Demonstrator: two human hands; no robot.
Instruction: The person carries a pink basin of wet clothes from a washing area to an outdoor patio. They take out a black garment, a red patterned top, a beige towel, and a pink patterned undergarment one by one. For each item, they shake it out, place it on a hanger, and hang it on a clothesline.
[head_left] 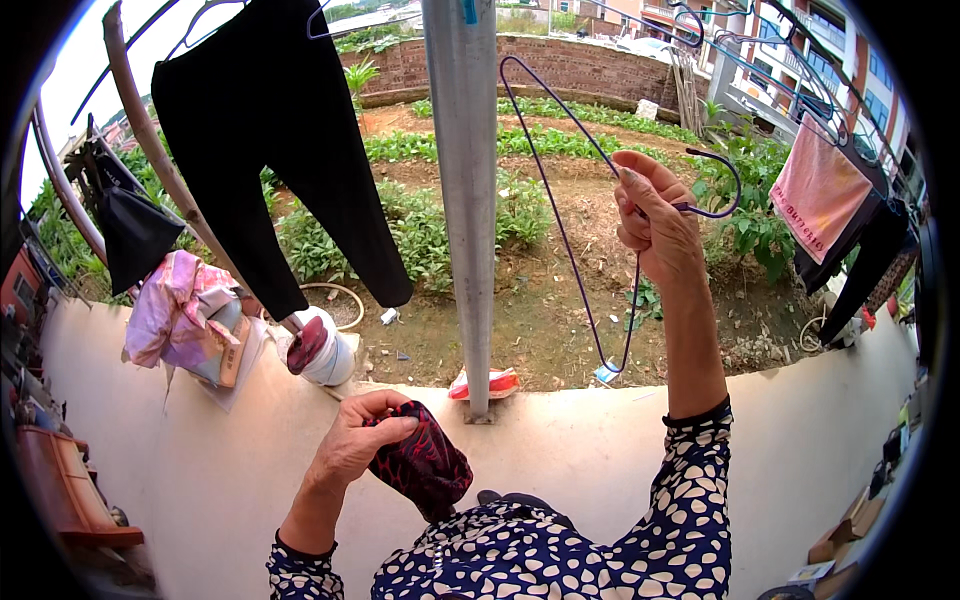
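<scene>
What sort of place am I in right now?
Probably a home's outdoor clothes-drying patio beside a garden plot. Black trousers hang on the left, a pink towel hangs on the right, and leafy green plants grow in the soil beyond the paved edge.

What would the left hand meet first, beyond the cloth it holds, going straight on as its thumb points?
The left hand would probably meet the grey metal pole near its foot, though depth is unclear.
</scene>
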